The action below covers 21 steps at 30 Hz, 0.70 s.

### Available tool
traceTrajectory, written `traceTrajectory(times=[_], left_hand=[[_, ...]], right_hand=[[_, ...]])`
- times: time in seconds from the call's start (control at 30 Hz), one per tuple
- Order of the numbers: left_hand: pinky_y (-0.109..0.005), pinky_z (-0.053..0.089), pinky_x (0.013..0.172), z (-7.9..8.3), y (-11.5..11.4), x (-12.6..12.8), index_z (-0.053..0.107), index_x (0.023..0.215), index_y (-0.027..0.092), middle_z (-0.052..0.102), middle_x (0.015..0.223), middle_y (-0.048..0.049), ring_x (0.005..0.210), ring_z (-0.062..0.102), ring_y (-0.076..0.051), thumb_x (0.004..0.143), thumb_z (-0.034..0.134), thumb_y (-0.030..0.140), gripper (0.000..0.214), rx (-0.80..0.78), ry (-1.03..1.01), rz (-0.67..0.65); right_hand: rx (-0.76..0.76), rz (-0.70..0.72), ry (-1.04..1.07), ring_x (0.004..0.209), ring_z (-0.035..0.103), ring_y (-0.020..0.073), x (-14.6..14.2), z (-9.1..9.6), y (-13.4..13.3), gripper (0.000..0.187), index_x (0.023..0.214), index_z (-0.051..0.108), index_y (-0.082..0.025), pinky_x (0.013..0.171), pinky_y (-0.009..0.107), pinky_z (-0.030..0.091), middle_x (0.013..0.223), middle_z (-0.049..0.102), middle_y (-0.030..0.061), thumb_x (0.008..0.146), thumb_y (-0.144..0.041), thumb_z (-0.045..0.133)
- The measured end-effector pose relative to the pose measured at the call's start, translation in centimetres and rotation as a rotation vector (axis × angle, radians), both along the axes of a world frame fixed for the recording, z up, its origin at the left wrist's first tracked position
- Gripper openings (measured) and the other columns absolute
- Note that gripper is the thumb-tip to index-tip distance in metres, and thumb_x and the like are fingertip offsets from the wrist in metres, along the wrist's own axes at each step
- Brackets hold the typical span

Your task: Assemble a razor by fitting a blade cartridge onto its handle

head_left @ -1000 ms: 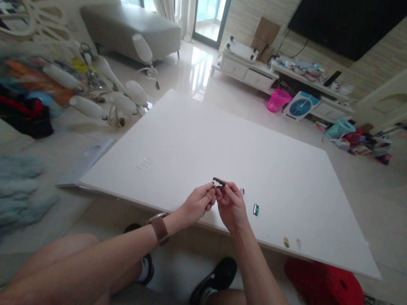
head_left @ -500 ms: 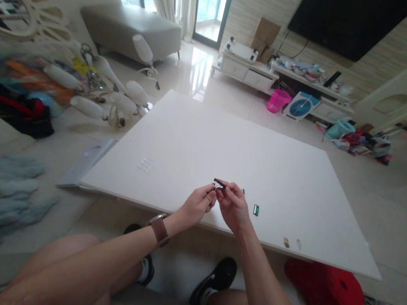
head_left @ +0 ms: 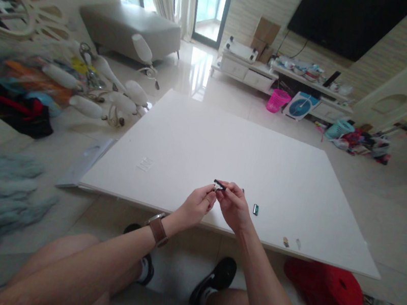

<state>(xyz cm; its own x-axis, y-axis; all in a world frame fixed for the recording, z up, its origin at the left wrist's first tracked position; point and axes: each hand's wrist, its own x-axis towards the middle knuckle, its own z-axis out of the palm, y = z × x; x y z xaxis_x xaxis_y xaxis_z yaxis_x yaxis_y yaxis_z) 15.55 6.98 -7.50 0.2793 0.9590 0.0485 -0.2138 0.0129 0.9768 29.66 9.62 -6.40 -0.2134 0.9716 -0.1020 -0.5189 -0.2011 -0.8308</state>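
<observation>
We work the small black-and-silver piece (head_left: 219, 186), apparently a razor head, between both hands above the near edge of the white tabletop (head_left: 197, 141). Our left hand (head_left: 195, 205) pinches its silver part; our right hand (head_left: 233, 208) has fingertips closed on the black bar's end. The black-and-green cartridge (head_left: 255, 210) lies apart, right. We judge this step two-handed fitting or adjusting; the next move calls for a steady left pinch and fine right-hand pressure.

A wristwatch (head_left: 158, 230) with a brown strap and silvery case circles the left wrist at lower centre; the left hand (head_left: 195, 205) possibly wears a thin ring (head_left: 208, 198). Below, white socks (head_left: 206, 294) meet black sneakers (head_left: 222, 271) with pale side markings.
</observation>
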Motion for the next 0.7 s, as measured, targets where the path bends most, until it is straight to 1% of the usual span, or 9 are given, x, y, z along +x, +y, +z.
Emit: traceTrajectory(times=[0.2,0.37,0.43,0.57,0.7], left_hand=[[-0.021,0.028,0.048,0.4,0.1,0.1,0.050,0.087,0.017,0.041,0.063,0.0049,0.051,0.033,-0.007,0.097,0.045,0.047,0.032,0.006,-0.004,0.006],[-0.021,0.027,0.047,0.7,0.2,0.2,0.050,0.086,0.017,0.042,0.063,0.0047,0.050,0.033,-0.007,0.096,0.046,0.049,0.033,-0.023,-0.009,0.004],[-0.021,0.027,0.046,0.9,0.1,0.2,0.050,0.086,0.017,0.041,0.063,0.0049,0.049,0.032,-0.006,0.095,0.047,0.050,0.034,-0.038,-0.031,0.003],[-0.020,0.025,0.043,1.3,0.0,0.2,0.047,0.082,0.018,0.041,0.061,0.0054,0.047,0.032,-0.006,0.092,0.051,0.052,0.036,-0.106,-0.120,0.006],[-0.020,0.023,0.040,1.1,0.2,0.1,0.048,0.077,0.017,0.046,0.061,0.0037,0.045,0.036,-0.006,0.090,0.053,0.049,0.035,-0.159,-0.185,-0.009]], right_hand=[[-0.027,-0.025,0.058,0.091,0.064,0.0160,-0.4,-0.1,-0.2,0.012,0.078,0.070,-0.023,0.084,0.029,0.052,0.101,0.073,0.0015,0.071,-0.027,0.079],[-0.027,-0.014,0.068,0.089,0.064,0.0150,-0.4,0.0,-0.3,0.015,0.083,0.070,-0.025,0.079,0.028,0.052,0.106,0.072,0.0003,0.071,-0.027,0.078],[-0.029,-0.018,0.063,0.089,0.064,0.0151,-0.4,0.1,-0.3,0.016,0.084,0.070,-0.025,0.079,0.028,0.052,0.109,0.072,0.0007,0.071,-0.028,0.078],[-0.020,0.013,0.059,0.090,0.064,0.0157,-0.5,0.0,-0.4,0.025,0.096,0.070,-0.025,0.081,0.028,0.051,0.117,0.070,0.0031,0.072,-0.029,0.076],[-0.021,0.025,0.063,0.088,0.063,0.0153,-0.7,-0.3,-0.4,0.027,0.100,0.070,-0.026,0.082,0.029,0.050,0.115,0.071,0.0037,0.074,-0.027,0.076]])
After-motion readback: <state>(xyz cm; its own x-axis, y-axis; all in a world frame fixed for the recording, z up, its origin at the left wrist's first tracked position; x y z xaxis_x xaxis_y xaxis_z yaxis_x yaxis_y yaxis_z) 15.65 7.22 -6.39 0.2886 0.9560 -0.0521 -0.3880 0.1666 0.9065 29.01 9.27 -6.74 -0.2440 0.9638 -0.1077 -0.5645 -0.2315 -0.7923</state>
